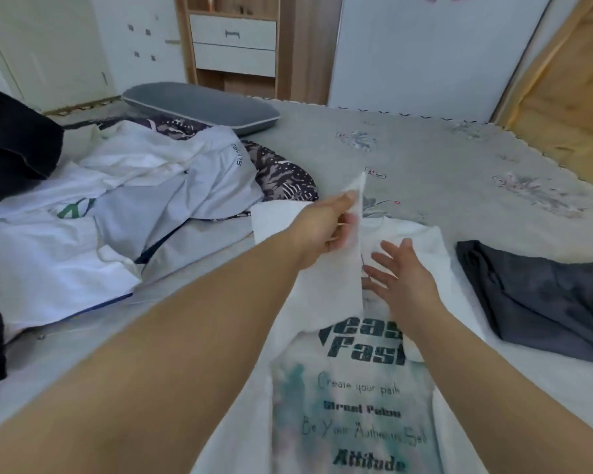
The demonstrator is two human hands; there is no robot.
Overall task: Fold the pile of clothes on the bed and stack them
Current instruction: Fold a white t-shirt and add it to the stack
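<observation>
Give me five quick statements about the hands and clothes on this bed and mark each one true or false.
1. The left hand holds a lifted flap of the white printed T-shirt. True.
2. The right hand grips a hanger. False: its fingers are spread flat on the T-shirt, holding nothing.
3. A dark grey folded garment lies to the right of the T-shirt. True.
4. The unfolded pile of clothes sits on the right side of the bed. False: it is on the left.
5. The grey pillow lies on top of the T-shirt. False: it lies apart, beyond the pile.
</observation>
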